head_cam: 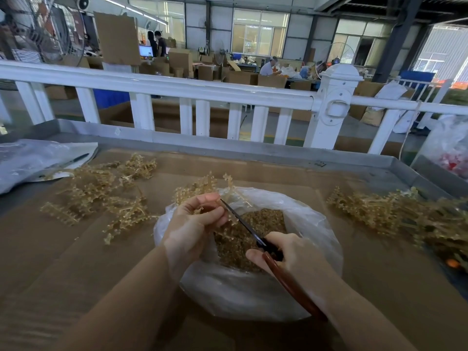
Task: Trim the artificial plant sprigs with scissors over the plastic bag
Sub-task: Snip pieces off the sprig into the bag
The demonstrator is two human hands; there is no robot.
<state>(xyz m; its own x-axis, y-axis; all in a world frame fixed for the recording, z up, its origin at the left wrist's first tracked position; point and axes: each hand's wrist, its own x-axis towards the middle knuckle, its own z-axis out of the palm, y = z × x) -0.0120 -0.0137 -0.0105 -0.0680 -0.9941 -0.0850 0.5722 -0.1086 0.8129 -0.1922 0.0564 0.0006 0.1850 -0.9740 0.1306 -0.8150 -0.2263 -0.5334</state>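
Workshop table: cardboard-covered (pixel 367 287), bag (pixel 253 295) at our near edge.
Left hand (pixel 192 224): we pinch a sprig (pixel 200 190) over the bag.
Right hand (pixel 291 252): we grip scissors (pixel 243 221), blades beside our fingers.
Risk: we could nick a fingertip; trimmings might miss the bag.

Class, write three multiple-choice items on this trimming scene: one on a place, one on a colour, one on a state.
1. Where is the sprig being cut?
A. over the open plastic bag
B. on the fence rail
C. over the floor

2. What colour is the scissors handle?
A. blue
B. reddish-brown
C. white

3. What is the left hand doing?
A. lying flat
B. pinching the sprig
C. hanging empty

Answers: 1 A, the sprig is above the bag's mouth; 2 B, the handle in the right hand is reddish-brown; 3 B, fingers close on the stem.
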